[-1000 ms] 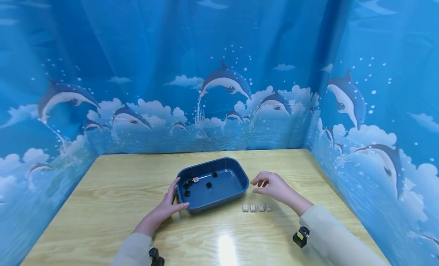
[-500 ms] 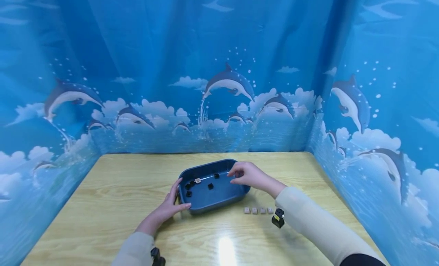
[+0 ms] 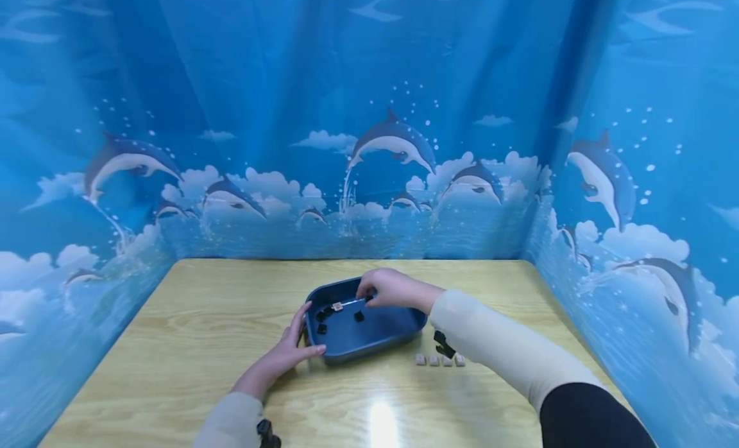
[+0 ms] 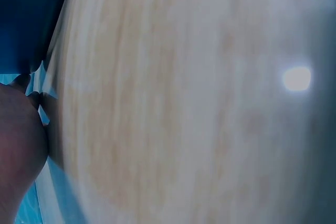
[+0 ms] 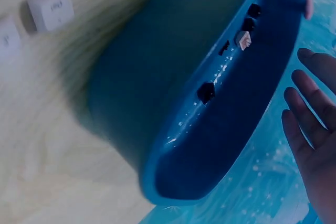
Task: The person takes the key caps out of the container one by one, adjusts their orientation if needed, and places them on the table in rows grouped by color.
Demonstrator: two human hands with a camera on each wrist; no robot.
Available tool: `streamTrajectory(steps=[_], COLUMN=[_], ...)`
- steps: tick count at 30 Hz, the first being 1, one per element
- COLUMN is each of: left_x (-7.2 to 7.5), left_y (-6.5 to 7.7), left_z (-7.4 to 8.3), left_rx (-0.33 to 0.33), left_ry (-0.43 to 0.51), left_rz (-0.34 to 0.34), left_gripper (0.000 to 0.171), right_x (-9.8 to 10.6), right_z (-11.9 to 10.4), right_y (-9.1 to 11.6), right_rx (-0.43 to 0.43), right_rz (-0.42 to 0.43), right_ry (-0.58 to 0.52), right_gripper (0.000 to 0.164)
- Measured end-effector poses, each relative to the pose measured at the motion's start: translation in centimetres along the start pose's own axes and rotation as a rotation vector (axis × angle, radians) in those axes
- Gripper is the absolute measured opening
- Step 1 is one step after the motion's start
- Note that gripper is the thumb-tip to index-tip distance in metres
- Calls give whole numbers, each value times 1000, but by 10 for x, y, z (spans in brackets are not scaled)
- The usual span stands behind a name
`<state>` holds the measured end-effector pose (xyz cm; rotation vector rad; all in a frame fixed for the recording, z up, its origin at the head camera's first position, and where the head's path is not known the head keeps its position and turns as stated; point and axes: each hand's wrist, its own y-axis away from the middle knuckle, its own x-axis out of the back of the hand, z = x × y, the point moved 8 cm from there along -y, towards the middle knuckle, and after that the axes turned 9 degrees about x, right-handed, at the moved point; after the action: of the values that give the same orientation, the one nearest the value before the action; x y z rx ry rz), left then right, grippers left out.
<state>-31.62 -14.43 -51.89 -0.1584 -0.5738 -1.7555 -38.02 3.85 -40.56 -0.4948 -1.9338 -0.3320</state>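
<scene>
A dark blue tray (image 3: 346, 337) sits on the table, with several black keycaps (image 3: 359, 316) and one white keycap (image 3: 337, 307) inside. My left hand (image 3: 288, 350) grips the tray's left end, thumb at the front rim and fingers round the left side. Over the tray's back half reaches my right hand (image 3: 392, 289), bent fingertips right at a black keycap near the back wall. The right wrist view shows that hand's fingers (image 5: 302, 114) spread apart, the thumb hidden. The left wrist view catches only part of the left hand (image 4: 21, 135) beside the tray (image 4: 31, 19).
Several white keycaps (image 3: 433, 361) stand in a row on the wooden table (image 3: 231, 307), just in front of the tray's right end and close under the right sleeve (image 3: 485, 336). A blue dolphin-print curtain (image 3: 277, 114) borders the table at the back and sides.
My right hand has moved left from beside the tray to over its inside, down to a black keycap. My left hand keeps its hold on the tray. The head view has shifted slightly.
</scene>
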Motion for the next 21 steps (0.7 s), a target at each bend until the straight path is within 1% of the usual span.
streamTrajectory(steps=[5, 10, 15, 21], left_x=[0, 0, -2, -1], left_y=[-1, -1, -2, -3], left_z=[-3, -2, -2, -7], left_rx=[16, 35, 40, 60], left_ry=[5, 3, 8, 8], left_rz=[6, 13, 11, 16], left_gripper=[106, 105, 105, 106], right_x=[-10, -22, -32, -42], right_z=[-4, -7, -8, -4], right_y=[-20, -37, -52, -66], right_rx=[42, 79, 119, 141], right_rz=[-110, -189, -244, -293], right_ry=[94, 177, 248, 278], right_gripper=[22, 24, 26, 28])
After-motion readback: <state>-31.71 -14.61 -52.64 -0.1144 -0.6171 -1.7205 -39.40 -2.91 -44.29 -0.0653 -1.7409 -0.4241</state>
